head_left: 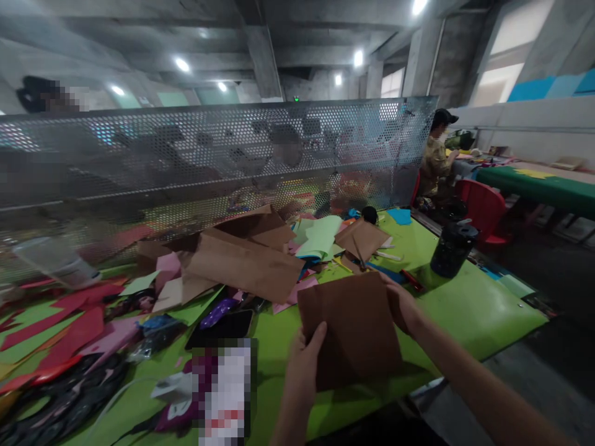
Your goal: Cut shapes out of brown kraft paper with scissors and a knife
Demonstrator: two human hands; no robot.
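Note:
A brown sheet of paper or thin card (356, 334) is held upright and slightly tilted above the front of the green table (483, 310). My left hand (304, 365) grips its left edge, the thumb lying on the near face and the other fingers behind. At the upper right edge my right hand (402, 306) is closed on the same brown sheet, its fingertips mostly hidden behind it. Beyond the sheet lie more folded brown paper pieces (246, 263), a smaller brown piece (362, 238) and light green paper (320, 238).
A dark lidded cup (453, 248) stands at the right. A phone (220, 328), a purple glue gun (179, 412), red paper scraps (74, 331) and a clear plastic cup (56, 260) crowd the left. A perforated metal screen (223, 161) borders the back. Someone sits beyond, near a red chair (481, 207).

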